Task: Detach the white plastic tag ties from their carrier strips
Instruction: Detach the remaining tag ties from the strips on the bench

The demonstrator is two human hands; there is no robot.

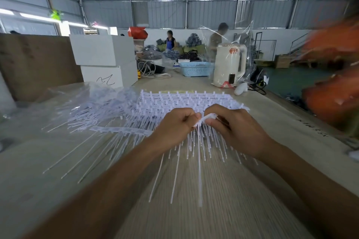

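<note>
My left hand [174, 124] & right hand [231, 122] are meeting over the table [223, 209], fingers curled tight, both pinching one white strip [206, 118] btwn thumb & forefinger. Its ties [200, 161] are hanging down toward me. More strips w/ ties [186, 99] are lying just behind; loose ties [87, 114] are piling at left.

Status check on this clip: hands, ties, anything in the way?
Both hands, left and right, pinching one white strip, ties hanging below. More strips stacked behind, loose ties piled left. Nothing in the way.
</note>
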